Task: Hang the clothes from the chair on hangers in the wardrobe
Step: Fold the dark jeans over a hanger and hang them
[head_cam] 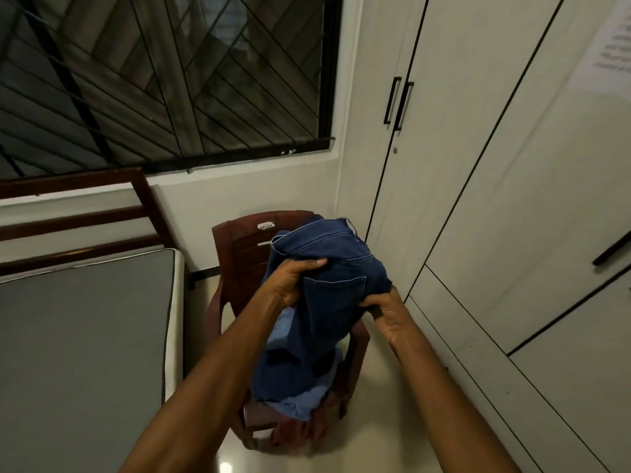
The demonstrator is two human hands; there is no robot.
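Note:
Dark blue jeans [327, 281] are lifted above a dark brown plastic chair [239, 247] in the corner. My left hand [293, 278] grips the jeans near the waistband on the left side. My right hand [386, 315] pinches the fabric by the back pocket on the right. Under the jeans, a light blue garment [300, 401] and a reddish cloth [293, 431] lie on the chair seat. The white wardrobe [478, 165] stands to the right with its doors shut; no hangers are visible.
A bed with a grey mattress [85, 336] and a dark wooden headboard [78, 206] fills the left. A barred window [164, 73] is behind the chair. Black door handles [397, 104] sit on the wardrobe doors. Pale floor [392, 421] shows between chair and wardrobe.

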